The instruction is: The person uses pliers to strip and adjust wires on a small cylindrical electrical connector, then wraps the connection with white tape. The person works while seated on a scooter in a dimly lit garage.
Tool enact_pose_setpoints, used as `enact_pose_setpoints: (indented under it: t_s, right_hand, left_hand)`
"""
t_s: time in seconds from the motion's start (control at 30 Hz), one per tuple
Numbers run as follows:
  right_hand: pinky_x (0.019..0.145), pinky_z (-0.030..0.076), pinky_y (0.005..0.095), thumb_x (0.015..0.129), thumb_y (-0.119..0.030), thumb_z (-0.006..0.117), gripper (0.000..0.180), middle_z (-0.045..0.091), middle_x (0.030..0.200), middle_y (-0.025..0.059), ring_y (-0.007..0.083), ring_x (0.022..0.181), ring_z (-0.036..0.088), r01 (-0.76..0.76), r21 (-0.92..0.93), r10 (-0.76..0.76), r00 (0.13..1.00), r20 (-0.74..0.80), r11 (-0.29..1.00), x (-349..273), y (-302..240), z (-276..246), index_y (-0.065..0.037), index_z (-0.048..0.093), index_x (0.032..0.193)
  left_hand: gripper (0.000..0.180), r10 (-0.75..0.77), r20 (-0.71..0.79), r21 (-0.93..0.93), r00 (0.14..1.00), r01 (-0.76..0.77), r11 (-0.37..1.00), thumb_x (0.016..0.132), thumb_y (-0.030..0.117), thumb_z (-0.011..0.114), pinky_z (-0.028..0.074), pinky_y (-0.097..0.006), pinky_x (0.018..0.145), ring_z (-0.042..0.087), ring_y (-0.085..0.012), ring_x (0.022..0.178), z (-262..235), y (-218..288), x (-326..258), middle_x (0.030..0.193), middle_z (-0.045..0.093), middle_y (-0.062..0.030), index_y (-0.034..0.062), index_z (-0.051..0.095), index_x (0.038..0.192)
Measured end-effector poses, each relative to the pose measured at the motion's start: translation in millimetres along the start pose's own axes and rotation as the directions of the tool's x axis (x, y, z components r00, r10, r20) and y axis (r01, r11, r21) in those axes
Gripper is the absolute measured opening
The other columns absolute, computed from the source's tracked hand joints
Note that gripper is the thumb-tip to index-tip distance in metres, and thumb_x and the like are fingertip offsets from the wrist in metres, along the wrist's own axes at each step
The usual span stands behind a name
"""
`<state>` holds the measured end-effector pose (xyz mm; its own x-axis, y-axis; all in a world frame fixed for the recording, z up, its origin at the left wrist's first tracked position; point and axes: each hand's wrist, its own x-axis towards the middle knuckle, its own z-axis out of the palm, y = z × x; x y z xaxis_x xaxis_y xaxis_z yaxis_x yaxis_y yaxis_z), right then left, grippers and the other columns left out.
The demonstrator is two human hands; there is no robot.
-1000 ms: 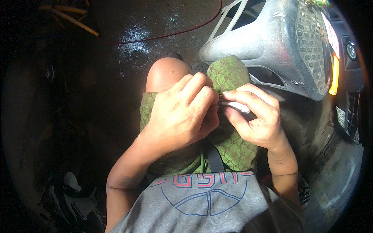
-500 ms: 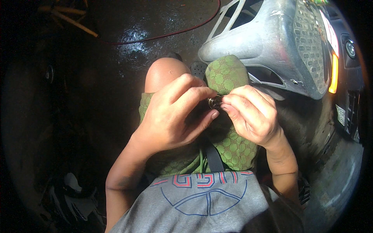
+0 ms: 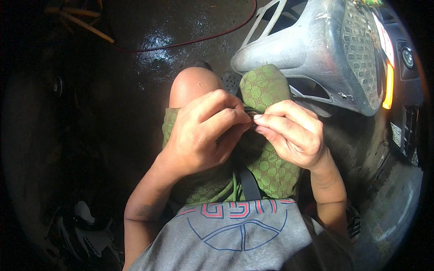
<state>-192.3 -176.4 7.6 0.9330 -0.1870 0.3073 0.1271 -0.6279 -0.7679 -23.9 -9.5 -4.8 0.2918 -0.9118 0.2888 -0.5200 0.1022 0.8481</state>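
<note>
Above my lap, my left hand [image 3: 205, 128] and my right hand [image 3: 296, 133] meet fingertip to fingertip. Between them is a small round metal part [image 3: 250, 109] with a ringed, dark brassy edge, mostly covered by the fingers. The left thumb and forefinger pinch at its left side. From the right, the other thumb and forefinger pinch at it too. Its exact kind is too small and hidden to tell. Green patterned shorts [image 3: 271, 169] lie beneath the hands, and a grey printed shirt [image 3: 235, 237] is nearer.
A worn grey plastic stool [image 3: 294, 52] lies tipped on its side at the far right. Beyond it are an orange bar [image 3: 388, 86] and a dark panel [image 3: 407, 58]. A red hose [image 3: 190, 43] crosses the wet floor toward yellow legs [image 3: 86, 27] at the far left.
The left thumb has closed up toward its forefinger, and the fingers of both hands now cover more of the metal part. Otherwise the hands have barely moved.
</note>
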Motion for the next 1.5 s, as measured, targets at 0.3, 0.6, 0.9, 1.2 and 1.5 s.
enact_pose_setpoints:
  t_s: [0.3,0.6,0.9,1.2,1.5]
  right_hand:
    - [0.062,0.055,0.0398,0.089,-0.008,0.079,0.016,0.063,0.086,0.0115,0.0284,0.07,0.065,0.079,-0.285,-0.081,0.997,0.004,0.955,-0.9,-4.1,5.0,0.001,0.068,0.097]
    - [0.063,0.054,0.0392,0.089,-0.012,0.081,0.023,0.063,0.088,0.0119,0.0284,0.072,0.064,0.088,-0.309,-0.099,0.995,-0.02,0.947,0.5,-1.1,12.5,0.002,0.069,0.103]
    - [0.067,0.058,0.04,0.082,0.0,0.085,0.025,0.069,0.093,0.0131,0.03,0.076,0.07,0.033,-0.036,-0.034,0.999,-0.019,0.999,0.5,-0.6,4.2,0.002,0.073,0.104]
    - [0.066,0.056,0.0363,0.08,0.003,0.086,0.021,0.07,0.088,0.0132,0.0271,0.074,0.069,-0.061,-0.009,0.06,0.996,-0.068,0.998,2.0,-5.2,4.3,0.001,0.074,0.096]
    - [0.066,0.055,0.0404,0.081,-0.002,0.083,0.018,0.067,0.088,0.0103,0.0298,0.074,0.066,-0.042,-0.111,0.041,0.999,-0.017,0.993,5.2,-7.5,-0.5,-0.001,0.071,0.094]
  left_hand:
    - [0.032,0.083,0.002,0.046,0.997,-0.083,0.995,0.07,-0.002,0.084,0.053,-0.041,0.068,0.066,-0.0314,0.08,4.5,-1.7,-0.7,0.096,0.063,-0.0129,0.0036,0.066,0.096]
    - [0.034,0.05,0.018,0.055,0.999,-0.051,0.997,0.072,-0.002,0.083,0.054,-0.042,0.07,0.066,-0.0329,0.083,4.7,-2.2,-2.4,0.098,0.062,-0.014,0.0034,0.062,0.098]
    - [0.034,0.05,0.029,0.022,0.998,-0.051,0.998,0.072,-0.002,0.083,0.055,-0.041,0.072,0.066,-0.0335,0.084,4.0,-4.4,-2.4,0.099,0.062,-0.0146,0.0032,0.061,0.098]
    - [0.039,0.052,0.012,-0.016,0.999,-0.051,0.999,0.079,0.002,0.088,0.058,-0.04,0.075,0.07,-0.0311,0.092,0.3,-4.8,-3.8,0.106,0.065,-0.0143,0.0003,0.069,0.113]
    - [0.03,0.041,-0.029,0.026,0.999,-0.041,0.999,0.077,0.003,0.089,0.058,-0.038,0.072,0.071,-0.0281,0.087,4.7,-4.3,-5.3,0.101,0.067,-0.0111,0.0023,0.075,0.103]
